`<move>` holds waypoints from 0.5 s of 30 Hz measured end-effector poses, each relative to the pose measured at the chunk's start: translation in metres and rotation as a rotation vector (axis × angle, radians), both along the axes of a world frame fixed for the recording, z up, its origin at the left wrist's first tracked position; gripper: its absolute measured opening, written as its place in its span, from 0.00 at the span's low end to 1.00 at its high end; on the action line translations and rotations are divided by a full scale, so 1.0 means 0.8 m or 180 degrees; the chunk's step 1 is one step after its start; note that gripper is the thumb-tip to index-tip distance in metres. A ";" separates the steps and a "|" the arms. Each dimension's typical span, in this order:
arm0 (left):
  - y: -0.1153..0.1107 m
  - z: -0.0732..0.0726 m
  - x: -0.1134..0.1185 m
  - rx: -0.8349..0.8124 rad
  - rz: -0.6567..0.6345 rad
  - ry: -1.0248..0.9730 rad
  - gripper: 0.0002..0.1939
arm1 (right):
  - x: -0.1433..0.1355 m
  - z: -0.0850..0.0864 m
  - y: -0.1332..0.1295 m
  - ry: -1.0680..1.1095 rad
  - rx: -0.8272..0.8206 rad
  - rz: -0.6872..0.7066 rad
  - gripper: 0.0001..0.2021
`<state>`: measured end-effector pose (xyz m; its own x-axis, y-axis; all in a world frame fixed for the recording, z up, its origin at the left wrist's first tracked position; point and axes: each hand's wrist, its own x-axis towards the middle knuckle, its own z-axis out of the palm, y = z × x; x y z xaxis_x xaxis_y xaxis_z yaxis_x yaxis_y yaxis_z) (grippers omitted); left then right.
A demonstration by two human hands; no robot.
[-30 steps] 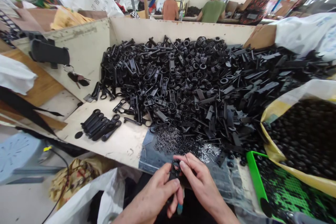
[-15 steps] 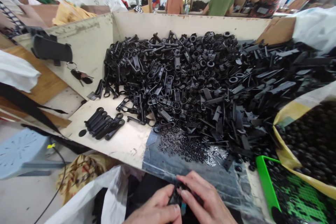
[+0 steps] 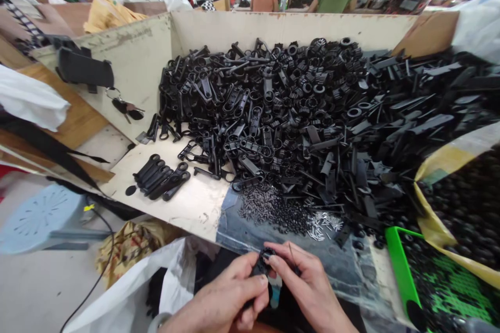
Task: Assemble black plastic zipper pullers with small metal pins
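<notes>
Close to my body, just in front of the table's near edge, both hands meet on a small black plastic ring-ended part [image 3: 267,255]. My left hand [image 3: 238,289] grips it, thumb on top and fingers curled under. My right hand [image 3: 300,276] pinches its ring end with thumb and fingertips. Something teal and pale [image 3: 275,294] shows between the hands; I cannot make out what it is. Beyond them on a grey sheet [image 3: 242,237] lie small black pieces [image 3: 287,216] and silver pins [image 3: 323,225].
A large heap of black plastic parts [image 3: 253,114] fills the table. Several handle-like pieces [image 3: 160,177] lie in a row at left. At right are a green tray [image 3: 402,270] and a yellow-edged bag [image 3: 429,166] of black balls. A white sack [image 3: 179,270] hangs below. People work behind.
Both hands have come up slightly, and the ring end of the black part shows more plainly between them. The whole view has shifted a little with my head.
</notes>
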<state>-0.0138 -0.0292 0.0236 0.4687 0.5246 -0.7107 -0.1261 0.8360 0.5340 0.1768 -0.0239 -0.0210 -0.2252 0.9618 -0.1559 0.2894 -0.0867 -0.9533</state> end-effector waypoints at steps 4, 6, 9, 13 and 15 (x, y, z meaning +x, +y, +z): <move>-0.002 -0.003 -0.001 0.0109 -0.0067 0.0053 0.32 | -0.001 -0.003 0.000 0.0056 -0.0017 -0.0025 0.19; -0.004 -0.003 -0.001 0.0126 -0.0099 0.0047 0.30 | -0.001 -0.006 -0.001 0.0049 -0.0006 -0.0060 0.18; -0.004 0.000 0.001 0.0187 -0.0138 0.0072 0.27 | -0.002 -0.010 -0.003 -0.0040 0.0053 -0.0124 0.17; -0.004 0.002 -0.002 0.0443 -0.0488 0.0699 0.26 | -0.006 -0.002 -0.001 -0.0214 0.0094 -0.0026 0.15; -0.005 0.001 -0.007 0.0706 -0.0689 0.1072 0.21 | -0.009 0.006 0.002 -0.0311 0.0009 0.0064 0.14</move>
<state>-0.0193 -0.0331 0.0246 0.3464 0.5967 -0.7238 0.2503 0.6848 0.6844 0.1697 -0.0222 -0.0160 -0.2282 0.9577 -0.1754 0.3827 -0.0775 -0.9206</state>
